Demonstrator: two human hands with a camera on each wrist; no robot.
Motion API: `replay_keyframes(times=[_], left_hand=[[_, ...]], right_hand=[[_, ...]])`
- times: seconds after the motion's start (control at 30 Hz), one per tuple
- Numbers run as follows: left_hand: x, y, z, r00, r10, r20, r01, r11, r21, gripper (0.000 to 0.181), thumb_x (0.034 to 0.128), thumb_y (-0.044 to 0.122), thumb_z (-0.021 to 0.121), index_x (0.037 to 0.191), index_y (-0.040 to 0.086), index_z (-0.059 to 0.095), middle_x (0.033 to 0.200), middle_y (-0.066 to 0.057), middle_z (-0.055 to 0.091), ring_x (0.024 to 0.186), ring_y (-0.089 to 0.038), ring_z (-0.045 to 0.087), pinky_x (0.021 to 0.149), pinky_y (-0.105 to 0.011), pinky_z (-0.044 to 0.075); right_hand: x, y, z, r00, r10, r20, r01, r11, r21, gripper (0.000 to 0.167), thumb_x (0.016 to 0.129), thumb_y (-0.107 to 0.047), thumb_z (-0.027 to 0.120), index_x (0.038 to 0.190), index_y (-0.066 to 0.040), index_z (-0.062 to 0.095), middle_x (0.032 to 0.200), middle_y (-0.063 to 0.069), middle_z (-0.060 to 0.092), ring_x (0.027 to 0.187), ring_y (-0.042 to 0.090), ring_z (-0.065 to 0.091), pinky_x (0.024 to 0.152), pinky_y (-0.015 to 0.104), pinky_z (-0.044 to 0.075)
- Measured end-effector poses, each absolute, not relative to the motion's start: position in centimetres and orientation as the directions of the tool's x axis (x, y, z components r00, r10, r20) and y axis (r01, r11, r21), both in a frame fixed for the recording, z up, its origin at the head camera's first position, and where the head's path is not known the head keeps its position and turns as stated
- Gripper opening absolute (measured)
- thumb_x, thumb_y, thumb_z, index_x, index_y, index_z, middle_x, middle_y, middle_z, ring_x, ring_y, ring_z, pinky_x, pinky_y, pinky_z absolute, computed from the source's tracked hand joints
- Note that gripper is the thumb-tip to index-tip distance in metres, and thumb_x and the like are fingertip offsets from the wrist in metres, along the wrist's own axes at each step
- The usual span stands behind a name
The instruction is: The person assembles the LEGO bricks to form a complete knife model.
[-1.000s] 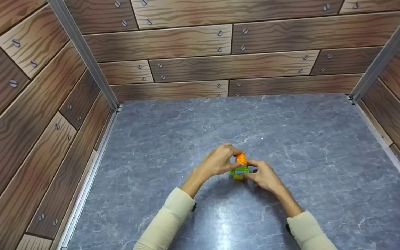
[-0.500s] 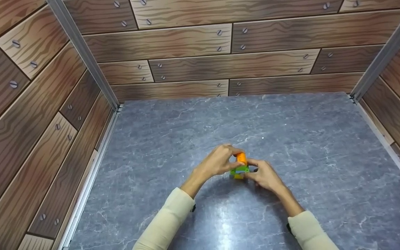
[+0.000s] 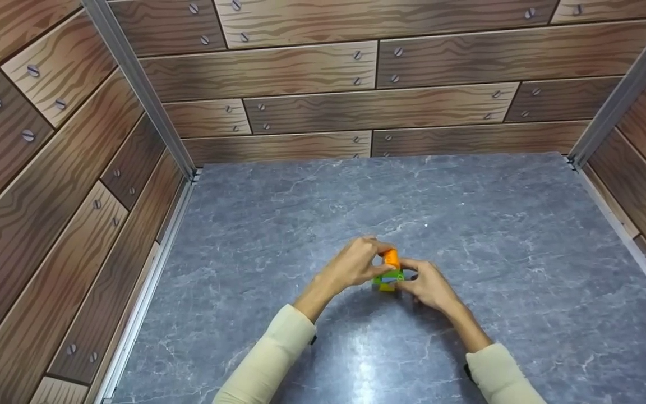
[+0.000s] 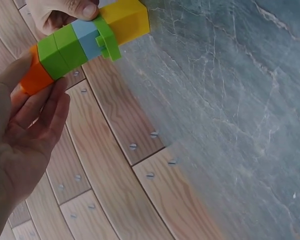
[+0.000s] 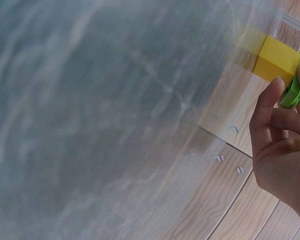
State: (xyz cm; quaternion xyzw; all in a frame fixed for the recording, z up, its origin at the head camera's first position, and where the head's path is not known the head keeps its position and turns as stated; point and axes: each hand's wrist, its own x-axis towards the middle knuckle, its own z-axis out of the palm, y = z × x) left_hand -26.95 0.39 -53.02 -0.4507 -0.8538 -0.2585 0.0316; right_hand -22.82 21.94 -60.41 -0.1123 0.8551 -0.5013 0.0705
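Note:
A stack of toy building blocks stands on the grey surface between both hands. Seen from the left wrist, a yellow block (image 4: pixel 129 22) forms its base, then come a thin green piece (image 4: pixel 109 40) with side knobs, a light blue block (image 4: pixel 87 39), green blocks (image 4: pixel 62 50) and an orange block (image 4: pixel 36 75) on top. My left hand (image 3: pixel 353 265) pinches the orange block between thumb and fingers. Lower down, my right hand (image 3: pixel 430 287) holds the stack around the light blue block and green piece. In the right wrist view, the yellow block (image 5: pixel 276 60) shows beside the fingertips, while the stack's top is cut off.
The grey marbled tabletop (image 3: pixel 278 207) spreads around the hands. Wood-patterned walls (image 3: pixel 312 70) rise at the back and both sides, with metal posts (image 3: pixel 138 84) in the corners. A tiny white speck (image 3: pixel 425 225) lies beyond the hands.

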Motion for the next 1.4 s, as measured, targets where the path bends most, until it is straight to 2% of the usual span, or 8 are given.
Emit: replay_keyframes(times=[0.2,0.47,0.63,0.77,0.9,1.0,1.13,1.4], left_hand=[[-26.8,0.4,-53.0,-0.614,0.743,0.266,0.767,0.482,0.423,0.019,0.0957,0.027,0.077,0.108,0.012,0.077,0.106,0.001,0.079,0.099,-0.013,0.069,0.089,-0.018,0.053],[-26.6,0.2,-54.2,-0.654,0.705,0.274,0.717,0.461,0.523,0.025,0.0976,0.027,0.074,0.117,0.011,0.074,0.111,0.001,0.075,0.101,-0.008,0.066,0.09,-0.017,0.051],[-26.3,0.0,-55.2,-0.689,0.668,0.281,0.667,0.435,0.604,0.035,0.0987,0.031,0.072,0.126,0.01,0.071,0.118,-0.001,0.073,0.104,-0.009,0.067,0.089,-0.021,0.054],[-26.3,0.0,-55.4,-0.703,0.656,0.276,0.642,0.418,0.643,0.045,0.0973,0.03,0.073,0.136,0.01,0.065,0.124,-0.003,0.071,0.108,-0.012,0.067,0.09,-0.029,0.057],[-26.3,0.1,-55.8,-0.717,0.655,0.24,0.613,0.427,0.664,0.059,0.0948,0.026,0.077,0.148,0.013,0.056,0.134,-0.003,0.067,0.113,-0.012,0.065,0.091,-0.028,0.056],[-26.2,-0.1,-56.6,-0.73,0.647,0.222,0.591,0.434,0.68,0.066,0.0936,0.021,0.079,0.153,0.015,0.05,0.139,-0.004,0.064,0.116,-0.014,0.064,0.093,-0.027,0.055],[-26.3,-0.6,-57.5,-0.753,0.631,0.19,0.542,0.43,0.722,0.071,0.0924,0.015,0.08,0.155,0.015,0.047,0.138,-0.007,0.065,0.12,-0.021,0.065,0.097,-0.033,0.055],[-26.3,-0.9,-58.9,-0.788,0.612,0.072,0.426,0.457,0.781,0.057,0.0909,0.01,0.081,0.143,0.01,0.06,0.135,-0.008,0.067,0.117,-0.023,0.066,0.099,-0.035,0.054]], right_hand=[[-22.8,22.0,-60.3,-0.964,-0.266,-0.009,-0.123,0.473,-0.872,0.049,0.092,-0.009,0.078,0.139,-0.005,0.065,0.126,0.022,0.07,0.046,0.015,0.054,0.043,0.028,0.049],[-22.7,21.9,-60.7,-0.966,-0.26,-0.011,-0.117,0.471,-0.874,0.051,0.092,-0.013,0.08,0.14,-0.005,0.065,0.121,0.021,0.072,0.043,0.013,0.052,0.041,0.028,0.048],[-22.6,21.8,-60.8,-0.966,-0.257,-0.022,-0.101,0.457,-0.884,0.053,0.092,-0.01,0.079,0.143,-0.005,0.062,0.135,0.026,0.065,0.044,0.02,0.055,0.042,0.033,0.051],[-22.7,21.7,-60.8,-0.97,-0.244,-0.014,-0.101,0.451,-0.887,0.056,0.091,-0.009,0.079,0.144,-0.004,0.061,0.136,0.027,0.063,0.045,0.023,0.057,0.042,0.033,0.051],[-22.8,21.7,-60.6,-0.962,-0.273,-0.021,-0.113,0.468,-0.876,0.059,0.091,-0.014,0.081,0.145,-0.005,0.06,0.135,0.026,0.064,0.047,0.02,0.057,0.044,0.033,0.052],[-22.8,21.8,-60.8,-0.949,-0.315,-0.016,-0.148,0.489,-0.86,0.062,0.09,-0.019,0.082,0.146,-0.005,0.058,0.138,0.023,0.063,0.079,0.029,0.071,0.074,0.044,0.061],[-22.9,22.3,-60.6,-0.946,-0.323,0.005,-0.178,0.509,-0.842,0.069,0.088,-0.023,0.085,0.147,-0.005,0.055,0.141,0.022,0.062,0.127,0.041,0.059,0.109,0.064,0.042],[-22.8,22.5,-58.9,-0.963,-0.267,0.028,-0.158,0.483,-0.861,0.071,0.089,-0.029,0.084,0.149,-0.008,0.053,0.142,0.021,0.057,0.106,0.034,0.061,0.084,0.041,0.053]])
